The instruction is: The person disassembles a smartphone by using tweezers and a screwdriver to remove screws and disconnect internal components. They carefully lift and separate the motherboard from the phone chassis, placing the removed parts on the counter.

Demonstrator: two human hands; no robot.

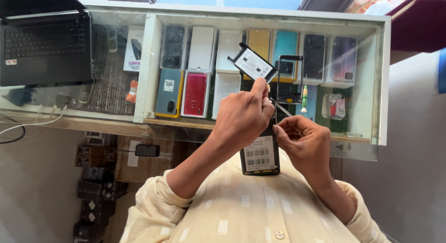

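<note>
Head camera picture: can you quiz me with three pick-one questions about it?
1. Where is the opened phone?
A. between the two hands
B. on a laptop
C. inside a drawer

2. What colour is the handle of the screwdriver?
A. red
B. green
C. blue

3. What is the left hand doing?
A. lying flat and empty
B. pinching a flat black part up in the air
C. typing

Answers:
1 A, the right hand grips its edge, right beside the left hand.
2 B, the handle is green.
3 B, the fingers clamp the part's lower corner and hold it raised.
</note>
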